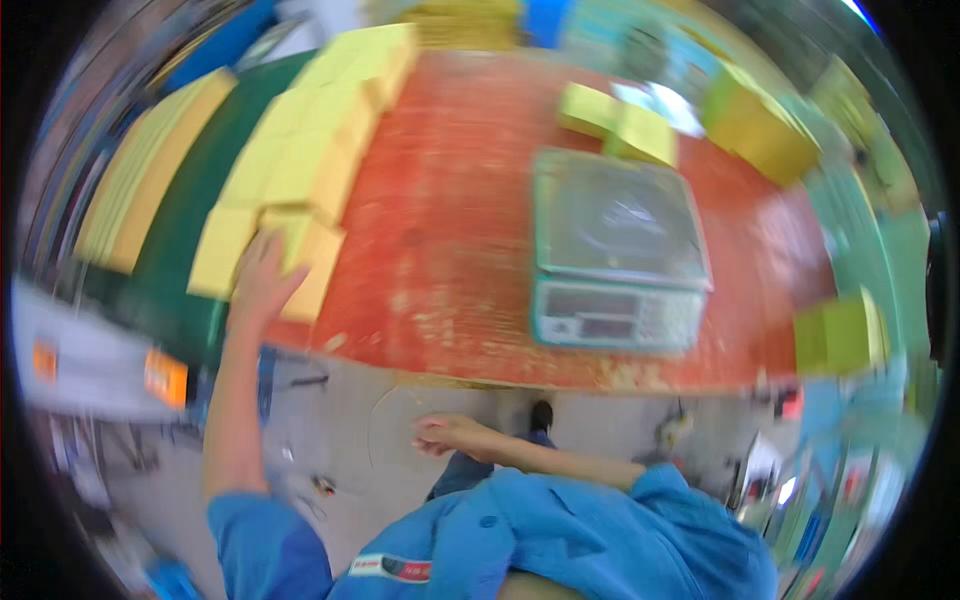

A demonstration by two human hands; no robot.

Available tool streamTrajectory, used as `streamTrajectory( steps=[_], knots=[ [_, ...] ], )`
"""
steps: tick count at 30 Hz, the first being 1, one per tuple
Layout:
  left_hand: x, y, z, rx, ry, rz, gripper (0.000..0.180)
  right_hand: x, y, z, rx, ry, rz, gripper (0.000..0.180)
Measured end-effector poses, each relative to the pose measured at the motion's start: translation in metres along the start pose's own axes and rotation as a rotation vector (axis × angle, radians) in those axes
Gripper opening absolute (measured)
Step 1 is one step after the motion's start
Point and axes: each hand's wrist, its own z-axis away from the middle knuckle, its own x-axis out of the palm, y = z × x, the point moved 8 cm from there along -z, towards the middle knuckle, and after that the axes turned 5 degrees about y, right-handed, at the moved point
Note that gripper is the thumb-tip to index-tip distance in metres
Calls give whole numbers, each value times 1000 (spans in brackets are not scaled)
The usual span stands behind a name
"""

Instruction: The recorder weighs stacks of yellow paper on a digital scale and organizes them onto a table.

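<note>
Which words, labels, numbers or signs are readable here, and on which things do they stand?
None reads clearly.
Scale, front panel: markings blurred.
Red-and-white label on the blue shirt: print too small.
Orange patches at left: marks too blurred.
Yellow blocks: no print visible.

Bright, blurry fisheye view; the left hand [260, 282] and the yellow blocks [290, 150] beyond its fingers [270, 246] look smeared. Glare streaks the scale [618, 240] to their right; edges curve into black.

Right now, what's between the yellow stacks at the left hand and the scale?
Just red tabletop stretches between the yellow stacks and the scale, in the head view.
</note>
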Motion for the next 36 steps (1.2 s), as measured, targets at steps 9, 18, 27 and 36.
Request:
streamTrajectory(
  steps=[9, 18, 27, 36],
  knots=[
    [-61, 170, 134, 162, -92, 315, 86, 24, -75, -2, -368, -61, -187, 75],
    [-38, 264, 96, -571, 9, 2307, 51, -6, -257, 216, -1010, 633, 1094, 80],
    [2, 489, -35, -347, -421, 2843, 70, -126, -354, 310, -1112, 1273, 1489, 75],
    [-20, 228, -75, -205, -158, 583, 57, -109, -341, 315, -943, 1313, 1620, 66]
  ],
)
